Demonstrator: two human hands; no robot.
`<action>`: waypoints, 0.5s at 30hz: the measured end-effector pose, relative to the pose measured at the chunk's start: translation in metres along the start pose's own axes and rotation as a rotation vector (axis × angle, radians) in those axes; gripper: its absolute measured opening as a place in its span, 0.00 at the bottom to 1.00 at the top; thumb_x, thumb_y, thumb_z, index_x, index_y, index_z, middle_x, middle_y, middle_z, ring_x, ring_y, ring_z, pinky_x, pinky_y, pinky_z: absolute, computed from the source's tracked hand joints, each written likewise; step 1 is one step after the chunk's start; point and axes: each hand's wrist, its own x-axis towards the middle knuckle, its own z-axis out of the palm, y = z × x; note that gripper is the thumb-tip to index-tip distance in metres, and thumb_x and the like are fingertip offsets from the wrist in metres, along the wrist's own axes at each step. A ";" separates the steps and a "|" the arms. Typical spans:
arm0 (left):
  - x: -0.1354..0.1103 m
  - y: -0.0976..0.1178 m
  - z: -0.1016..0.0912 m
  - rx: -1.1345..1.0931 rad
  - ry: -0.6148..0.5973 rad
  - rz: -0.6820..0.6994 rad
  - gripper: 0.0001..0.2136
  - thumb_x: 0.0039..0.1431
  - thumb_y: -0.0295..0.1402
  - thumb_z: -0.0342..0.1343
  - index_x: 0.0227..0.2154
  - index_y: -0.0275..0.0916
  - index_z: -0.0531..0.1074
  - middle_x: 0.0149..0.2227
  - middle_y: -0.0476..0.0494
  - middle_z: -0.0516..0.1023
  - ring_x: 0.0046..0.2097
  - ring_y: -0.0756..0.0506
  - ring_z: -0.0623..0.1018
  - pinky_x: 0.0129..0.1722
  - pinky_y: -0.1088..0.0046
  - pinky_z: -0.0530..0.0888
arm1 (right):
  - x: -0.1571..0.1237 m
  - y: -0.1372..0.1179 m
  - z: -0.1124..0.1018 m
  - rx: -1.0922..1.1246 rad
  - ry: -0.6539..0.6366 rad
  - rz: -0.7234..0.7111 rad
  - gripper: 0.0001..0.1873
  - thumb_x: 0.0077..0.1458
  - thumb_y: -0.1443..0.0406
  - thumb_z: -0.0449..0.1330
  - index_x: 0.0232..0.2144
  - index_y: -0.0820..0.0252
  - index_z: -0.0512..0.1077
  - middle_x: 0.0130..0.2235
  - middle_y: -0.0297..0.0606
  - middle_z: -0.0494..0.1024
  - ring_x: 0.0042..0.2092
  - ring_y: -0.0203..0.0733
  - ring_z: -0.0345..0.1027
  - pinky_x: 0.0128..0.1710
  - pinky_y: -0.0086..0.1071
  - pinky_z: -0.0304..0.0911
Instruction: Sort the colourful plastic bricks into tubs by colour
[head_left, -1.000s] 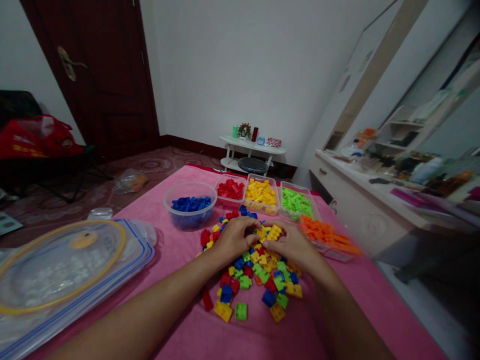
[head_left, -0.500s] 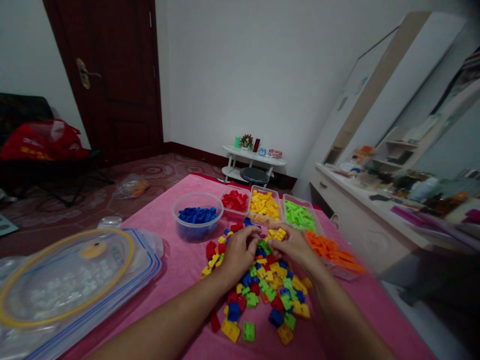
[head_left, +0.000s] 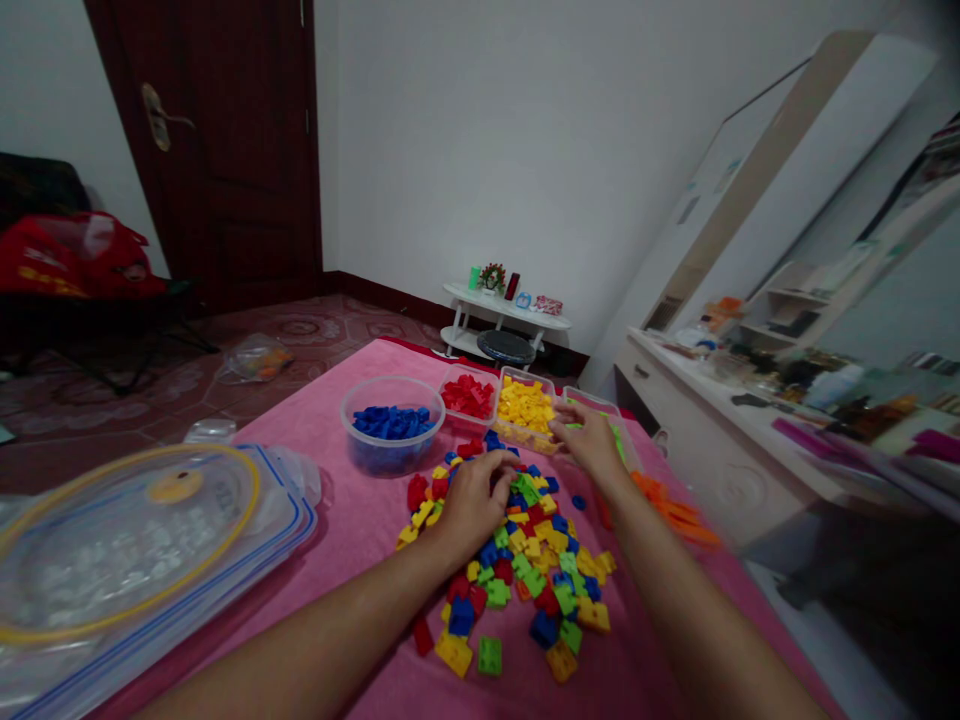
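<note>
A heap of mixed red, blue, yellow and green bricks (head_left: pixel 540 570) lies on the pink cloth (head_left: pixel 352 540). My left hand (head_left: pixel 472 497) rests on the heap's far left part, fingers curled down onto the bricks. Beyond it, my right hand (head_left: pixel 586 437) reaches across the green tray (head_left: pixel 596 398). Its fingers are drawn together at the right rim of the yellow tray (head_left: pixel 517 373). What either hand holds is hidden. A round bowl of blue bricks (head_left: pixel 346 415) and a red tray (head_left: pixel 451 376) stand left of the yellow one.
An orange tray (head_left: pixel 679 515) sits blurred behind my right forearm. Stacked clear lids (head_left: pixel 127 540) lie at the left. A white dresser (head_left: pixel 712 430) runs along the right. On the floor beyond stand a low white table (head_left: pixel 506 300), a dark door (head_left: pixel 225 150) and a red bag (head_left: pixel 67 255).
My right hand left the heap with a clump of yellow bricks and moved forward to the yellow tray's rim. My left hand stayed on the heap.
</note>
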 end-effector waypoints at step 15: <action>0.000 0.004 -0.001 0.034 -0.044 -0.004 0.09 0.56 0.24 0.51 0.35 0.40 0.75 0.36 0.48 0.79 0.39 0.48 0.76 0.42 0.73 0.70 | -0.076 0.018 -0.008 -0.293 -0.273 -0.031 0.09 0.45 0.62 0.60 0.29 0.61 0.76 0.26 0.34 0.75 0.28 0.37 0.66 0.25 0.27 0.55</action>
